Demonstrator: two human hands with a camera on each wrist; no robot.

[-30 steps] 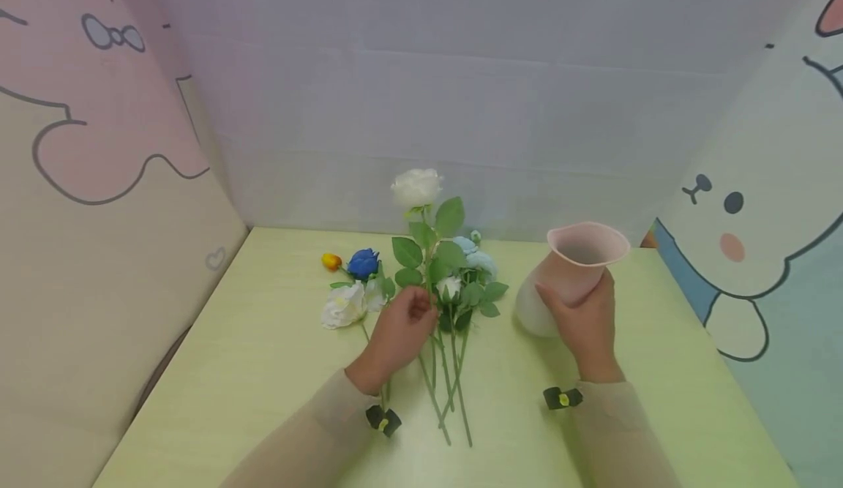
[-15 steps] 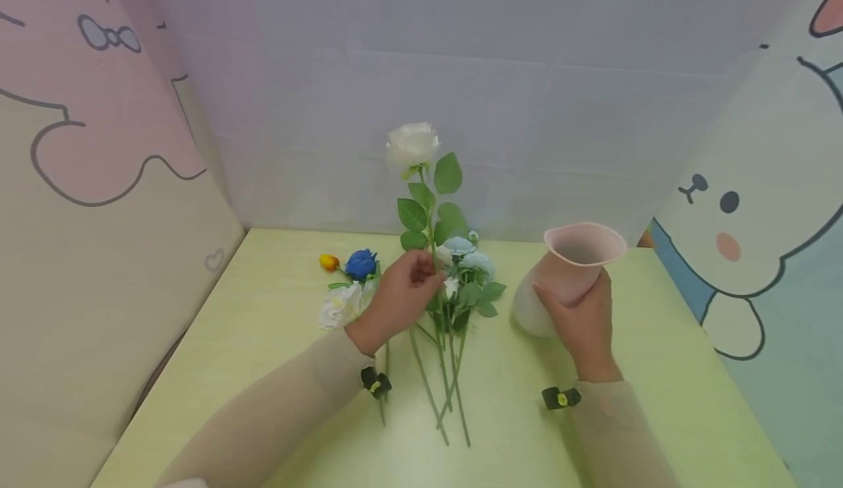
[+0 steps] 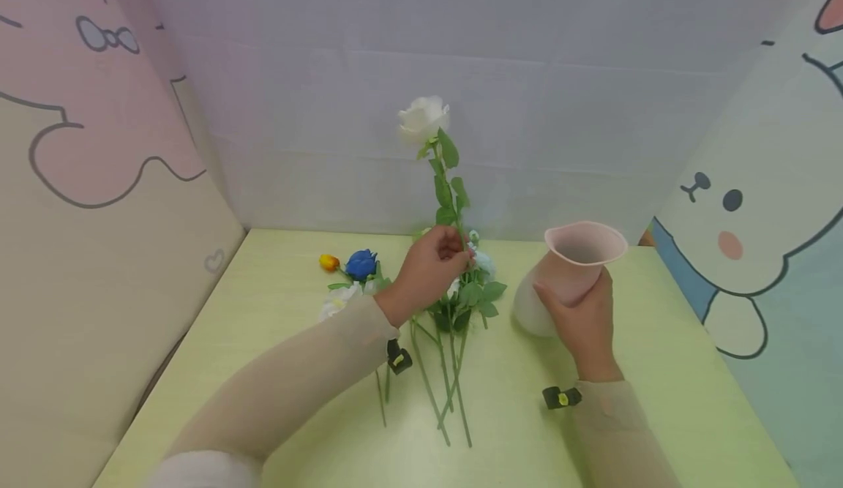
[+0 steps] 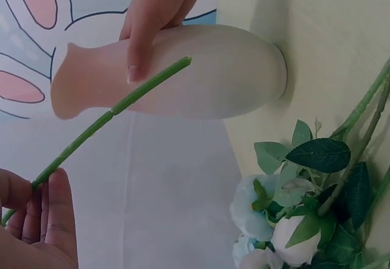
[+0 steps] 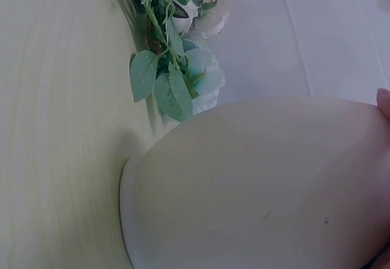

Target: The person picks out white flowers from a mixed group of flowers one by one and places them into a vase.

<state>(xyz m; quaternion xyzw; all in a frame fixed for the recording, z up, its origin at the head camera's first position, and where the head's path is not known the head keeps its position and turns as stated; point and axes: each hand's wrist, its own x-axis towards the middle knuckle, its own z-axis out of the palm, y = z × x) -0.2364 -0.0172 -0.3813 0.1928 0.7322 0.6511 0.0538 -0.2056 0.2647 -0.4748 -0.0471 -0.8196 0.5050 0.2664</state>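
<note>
My left hand pinches the green stem of a white rose, which is raised above the other flowers with its bloom at the top. In the left wrist view the stem's cut end points toward the vase from below the fingers. My right hand grips a pink-and-white vase around its neck. The vase stands upright on the table, its wide mouth facing up. Its pale lower body fills much of the right wrist view.
Pale blue flowers and other stems lie in a bunch on the table below my left hand. To their left lie a blue rose, an orange bud and a white flower, partly covered by my sleeve. Printed cloth walls surround the table.
My left hand has lifted the white rose higher off the bunch and carried it rightward, toward the vase. The right hand and the vase have stayed in place.
</note>
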